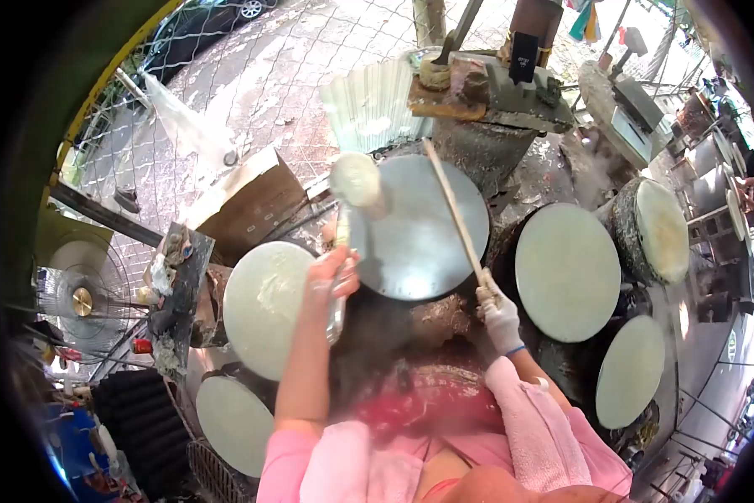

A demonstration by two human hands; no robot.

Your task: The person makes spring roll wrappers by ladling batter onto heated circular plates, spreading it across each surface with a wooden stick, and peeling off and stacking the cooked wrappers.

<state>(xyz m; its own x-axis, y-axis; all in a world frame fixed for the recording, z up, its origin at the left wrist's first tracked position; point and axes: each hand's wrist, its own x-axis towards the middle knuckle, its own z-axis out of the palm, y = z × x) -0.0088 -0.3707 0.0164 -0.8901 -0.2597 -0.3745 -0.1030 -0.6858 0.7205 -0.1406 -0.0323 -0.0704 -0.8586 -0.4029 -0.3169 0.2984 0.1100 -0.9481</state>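
My left hand is closed round the handle of a ladle. Its round, pale-coated head is over the left edge of a grey round griddle. My right hand, in a white glove, grips the lower end of a long wooden stick, which slants up across the right side of the griddle. Close to my left forearm lies a round plate covered with a pale layer, lumpy near its top. Steam blurs the area below the griddle.
Pale round plates stand at right, lower right, far right and lower left. A cardboard box and a fan are on the left. Beyond is a wire fence; a cluttered stand rises behind the griddle.
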